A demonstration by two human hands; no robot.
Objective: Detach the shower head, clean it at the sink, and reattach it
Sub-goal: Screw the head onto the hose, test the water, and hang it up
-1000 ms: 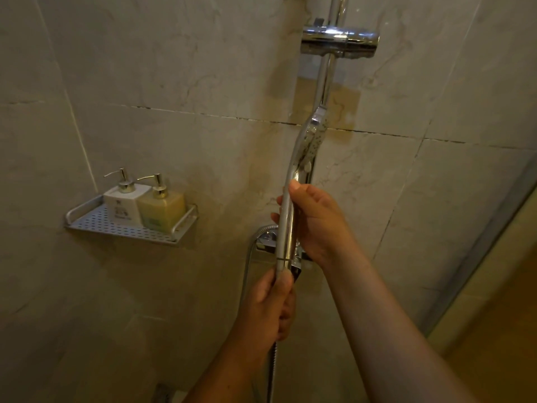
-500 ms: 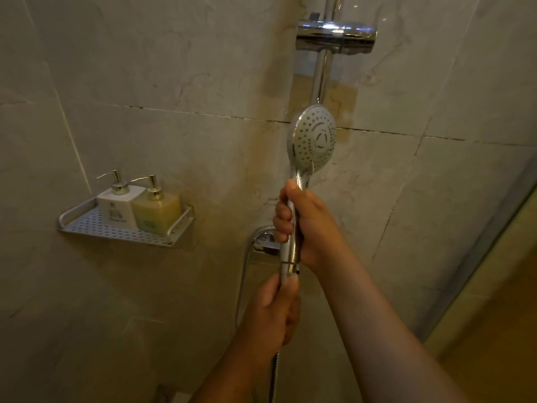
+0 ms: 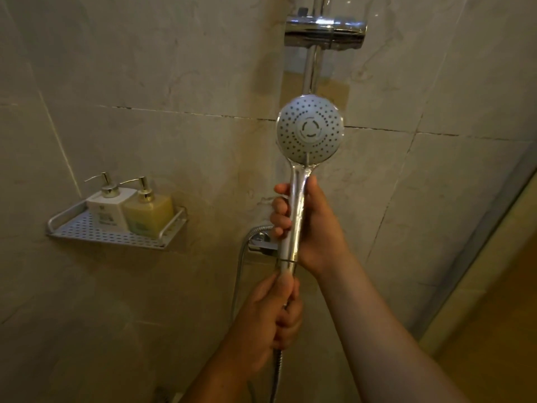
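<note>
The chrome shower head (image 3: 310, 130) stands upright in front of the tiled wall, its round perforated face turned toward me. My right hand (image 3: 315, 225) is wrapped around its handle just below the face. My left hand (image 3: 271, 318) grips the joint at the bottom of the handle, where the metal hose (image 3: 275, 373) hangs down. The joint itself is hidden inside my fingers. The hose loops up on the left to the wall valve (image 3: 261, 242).
A chrome rail (image 3: 312, 69) with a slider bracket (image 3: 324, 32) runs up the wall behind the head. A perforated metal shelf (image 3: 110, 237) at the left holds a white pump bottle (image 3: 109, 207) and a yellow pump bottle (image 3: 148, 212). A glass door edge (image 3: 476, 237) is at the right.
The shower head has turned about its handle from edge-on to face me fully. Both hands kept their grips, right on the handle and left at the hose joint.
</note>
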